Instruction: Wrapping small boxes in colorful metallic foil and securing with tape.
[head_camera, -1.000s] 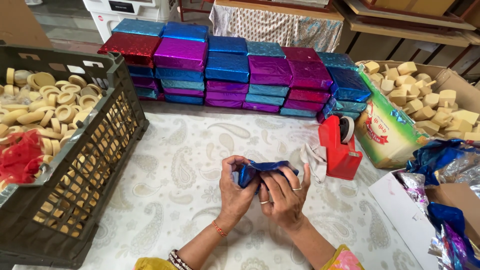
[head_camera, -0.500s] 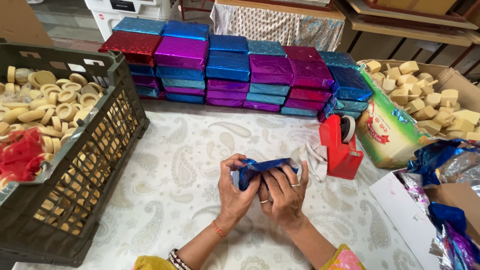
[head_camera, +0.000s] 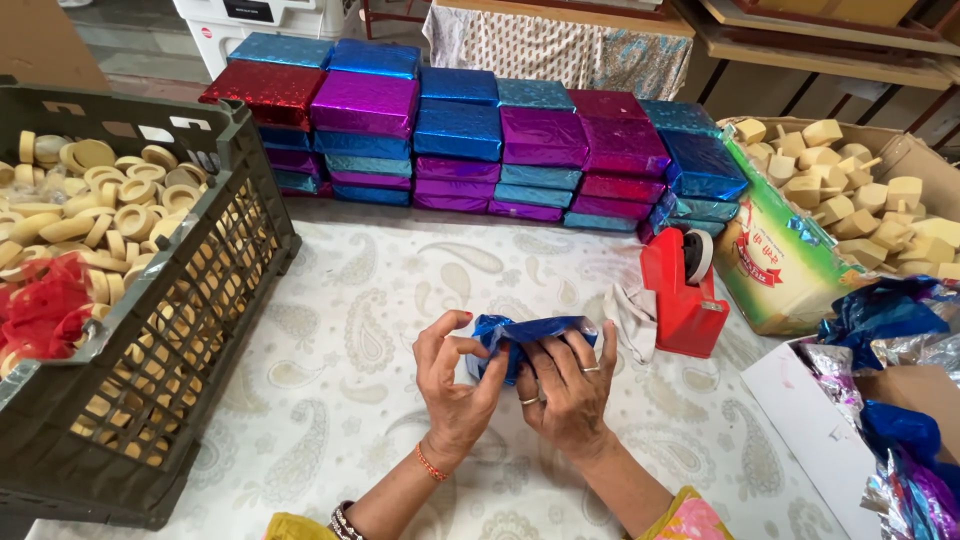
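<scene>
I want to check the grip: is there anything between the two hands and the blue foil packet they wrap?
Nothing visible. The left hand and the right hand both press directly on the blue foil packet, above the patterned tablecloth. The red tape dispenser stands apart, to the right.

Small blue foil-wrapped packet (head_camera: 530, 335), crinkled, held above tablecloth

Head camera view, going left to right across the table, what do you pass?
Dark plastic crate of round tan pieces → left hand → blue foil-wrapped packet → right hand → red tape dispenser → green cardboard box of tan blocks
</scene>
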